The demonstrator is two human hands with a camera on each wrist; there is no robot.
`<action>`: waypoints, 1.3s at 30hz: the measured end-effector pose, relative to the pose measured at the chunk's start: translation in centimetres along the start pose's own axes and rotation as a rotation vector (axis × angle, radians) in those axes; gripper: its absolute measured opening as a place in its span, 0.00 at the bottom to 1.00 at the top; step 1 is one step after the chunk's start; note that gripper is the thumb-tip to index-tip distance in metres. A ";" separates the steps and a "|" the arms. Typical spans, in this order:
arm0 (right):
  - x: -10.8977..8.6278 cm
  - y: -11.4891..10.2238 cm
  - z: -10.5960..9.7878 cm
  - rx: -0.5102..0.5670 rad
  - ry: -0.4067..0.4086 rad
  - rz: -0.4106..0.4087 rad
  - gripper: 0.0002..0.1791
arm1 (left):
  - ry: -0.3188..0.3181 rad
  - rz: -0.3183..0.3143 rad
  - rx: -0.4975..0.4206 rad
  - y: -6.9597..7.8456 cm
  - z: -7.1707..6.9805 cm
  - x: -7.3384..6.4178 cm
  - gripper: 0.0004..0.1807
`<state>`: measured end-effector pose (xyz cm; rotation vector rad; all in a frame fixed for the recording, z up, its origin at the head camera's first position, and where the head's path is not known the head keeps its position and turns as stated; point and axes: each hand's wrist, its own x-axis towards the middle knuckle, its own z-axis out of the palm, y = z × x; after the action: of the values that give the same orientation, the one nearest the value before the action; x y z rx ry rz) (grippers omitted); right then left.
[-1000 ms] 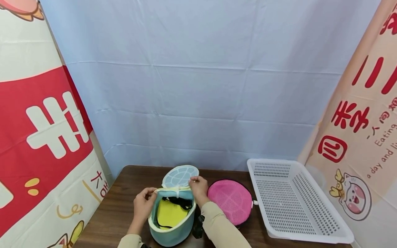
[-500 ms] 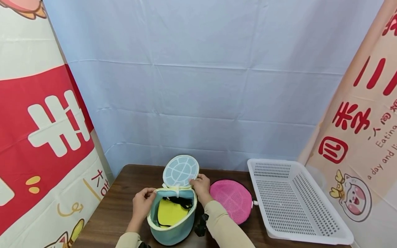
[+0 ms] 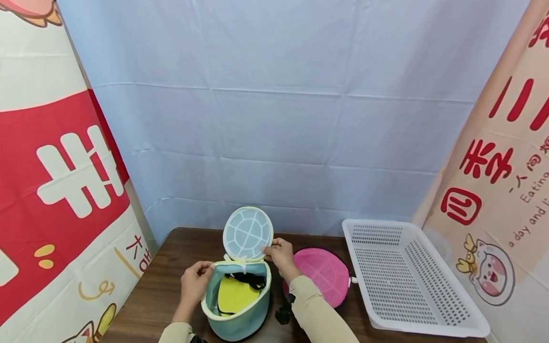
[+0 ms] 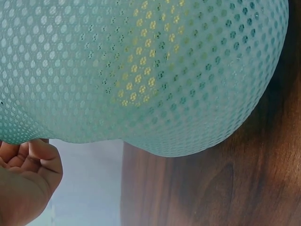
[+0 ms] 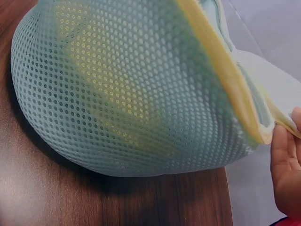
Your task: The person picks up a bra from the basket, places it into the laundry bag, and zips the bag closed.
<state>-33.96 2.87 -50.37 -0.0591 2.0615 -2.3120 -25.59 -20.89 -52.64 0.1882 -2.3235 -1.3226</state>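
Note:
A light blue-green mesh laundry bag with a pale yellow rim stands upright on the table, its round lid raised at the back. Inside lies a folded yellow item with a black strap-like piece behind it. My left hand pinches the rim at the back left. With thumb and fingers, my right hand pinches the lid's lower right edge near the hinge. Both wrist views show the mesh wall up close, with yellow showing through it.
A round pink mesh bag lies right of the blue-green one, partly behind the right sleeve. Farther right stands a white perforated plastic basket. All rest on a dark wooden table, with a pale blue cloth hanging behind.
The lid has tilted up from lying back to standing more upright. My right hand has shifted slightly right and now holds the lid's edge. My left hand keeps its place on the rim.

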 end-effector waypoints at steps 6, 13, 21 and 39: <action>-0.2 0.1 0.0 0.038 0.032 -0.033 0.07 | -0.026 -0.056 0.023 -0.2 0.0 0.2 0.06; -0.2 0.1 0.1 0.063 0.056 -0.057 0.06 | -0.079 -0.126 0.042 0.0 -0.2 0.4 0.07; -2.0 -2.1 0.1 0.074 0.051 -0.100 0.09 | -0.090 -0.133 0.008 -0.1 -0.1 0.5 0.07; -3.7 -3.5 -0.8 -0.052 -0.012 -0.280 0.06 | -0.110 -0.132 -0.091 -0.1 -0.2 0.2 0.07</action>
<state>-30.30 4.29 -46.94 -0.3858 2.2344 -2.3978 -25.67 -21.13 -52.61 0.2495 -2.3704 -1.5352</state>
